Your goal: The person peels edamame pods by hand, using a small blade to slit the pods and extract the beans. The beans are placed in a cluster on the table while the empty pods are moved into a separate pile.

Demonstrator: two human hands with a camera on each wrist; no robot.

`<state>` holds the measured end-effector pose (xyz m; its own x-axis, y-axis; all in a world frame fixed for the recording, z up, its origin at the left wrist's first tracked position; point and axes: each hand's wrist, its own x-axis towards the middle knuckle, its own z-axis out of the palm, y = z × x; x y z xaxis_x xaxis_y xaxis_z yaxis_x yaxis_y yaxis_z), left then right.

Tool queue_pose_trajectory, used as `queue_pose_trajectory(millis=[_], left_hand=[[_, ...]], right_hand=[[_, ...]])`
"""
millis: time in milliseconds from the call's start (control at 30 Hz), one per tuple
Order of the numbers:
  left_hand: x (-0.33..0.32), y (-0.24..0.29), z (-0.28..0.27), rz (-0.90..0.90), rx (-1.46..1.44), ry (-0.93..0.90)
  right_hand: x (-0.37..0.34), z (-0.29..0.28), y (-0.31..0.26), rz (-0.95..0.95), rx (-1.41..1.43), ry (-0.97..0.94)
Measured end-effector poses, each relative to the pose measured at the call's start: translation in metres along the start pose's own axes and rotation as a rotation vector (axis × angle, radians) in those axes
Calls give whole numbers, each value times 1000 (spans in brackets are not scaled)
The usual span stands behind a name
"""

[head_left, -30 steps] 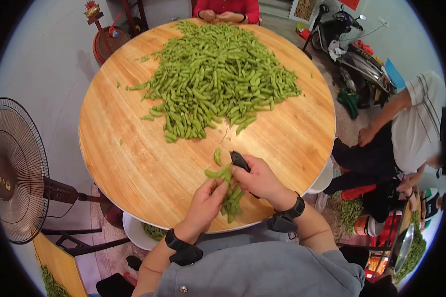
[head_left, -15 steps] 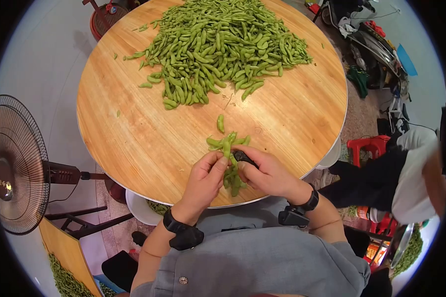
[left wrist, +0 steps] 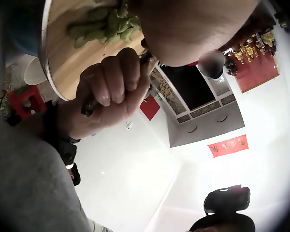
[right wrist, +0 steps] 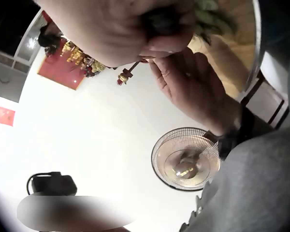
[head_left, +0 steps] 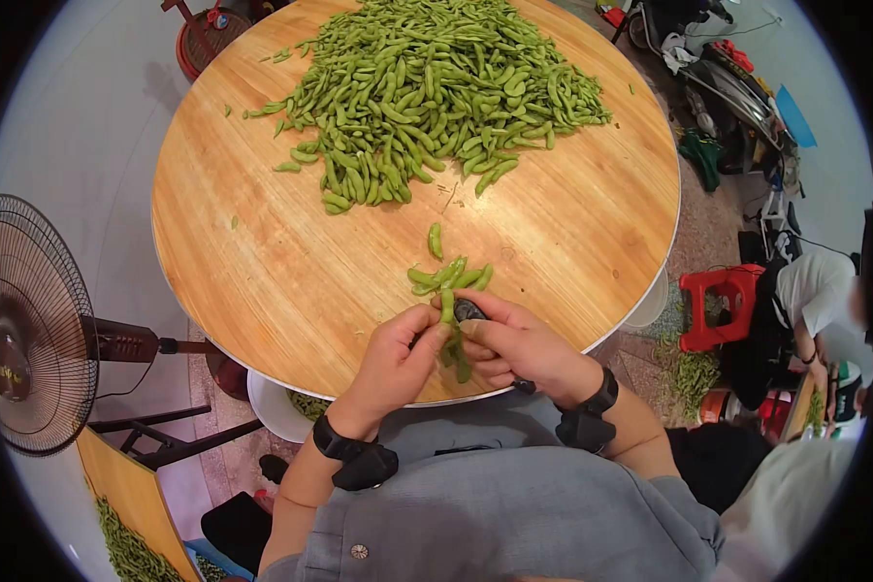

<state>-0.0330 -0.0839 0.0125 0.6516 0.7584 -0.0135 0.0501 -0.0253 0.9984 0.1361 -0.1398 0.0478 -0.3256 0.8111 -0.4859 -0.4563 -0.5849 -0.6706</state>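
Observation:
In the head view, my left hand (head_left: 393,357) pinches a green pod (head_left: 447,305) between thumb and fingers near the table's front edge. Beside it, my right hand (head_left: 532,351) is curled around a small black tool (head_left: 468,311), its head close to that pod. The tool's dark handle end (left wrist: 88,106) shows below the curled fingers in the left wrist view. Several loose pods (head_left: 452,275) lie just beyond the hands, with a single pod (head_left: 435,241) farther out. More pods (head_left: 459,365) lie partly hidden under the hands. The tool's working end is unclear.
A large heap of pods (head_left: 427,107) covers the far part of the round wooden table (head_left: 262,281). A fan (head_left: 34,325) stands at left, a white tub (head_left: 279,405) below the table's left edge. Right of the table are a red stool (head_left: 718,308) and other people.
The head view has shifted, so the table appears higher. My right fingers have curled farther around the tool, and the hands remain together. A person at right has moved, uncovering the red stool.

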Motion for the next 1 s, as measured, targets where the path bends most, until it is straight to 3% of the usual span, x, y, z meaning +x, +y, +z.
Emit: queue_pose_trajectory(millis=[33, 67, 133, 233, 267, 333, 433, 567, 633, 667, 700, 767, 900, 967, 1000], left_hand=[[-1, 2, 1, -139, -306, -22], [-3, 1, -1, -138, -307, -21], [-5, -5, -4, -373, -1078, -169], [-6, -17, 1, -331, -1331, -291], [-5, -16, 2, -336, -1333, -294], [-4, -13, 5, -369, -1301, -217], [-4, -10, 6, -392, -1203, -197], [-4, -5, 9, -426, -1175, -251], [-4, 3, 6, -484, -789, -202], [-3, 10, 13, -283, -394, -97], [-1, 5, 13, -286, -389, -105], [3, -9, 13, -62, -303, -24], [5, 2, 11, -228, -335, -68], [5, 3, 11, -446, -713, -49], [5, 3, 12, -447, -714, -48]], right_hand=[[-1, 1, -3, 53, 165, -71], [-2, 1, -1, 53, 163, -70], [-4, 0, 5, 82, 510, -160], [-2, -7, 14, 84, 645, -274], [-3, -7, 11, 82, 649, -270], [-5, -8, 0, 61, 218, -59], [-1, -6, -9, -42, -30, 121], [9, -10, -7, -145, -35, 89], [4, -9, -8, -161, -135, 67], [5, -12, -7, -168, -176, 57], [3, -10, -8, -174, -170, 61], [0, -6, -10, -138, -201, -25], [3, -14, -4, -158, -104, 4], [6, -20, 0, -153, -15, 15], [7, -22, 2, -151, -14, 14]])
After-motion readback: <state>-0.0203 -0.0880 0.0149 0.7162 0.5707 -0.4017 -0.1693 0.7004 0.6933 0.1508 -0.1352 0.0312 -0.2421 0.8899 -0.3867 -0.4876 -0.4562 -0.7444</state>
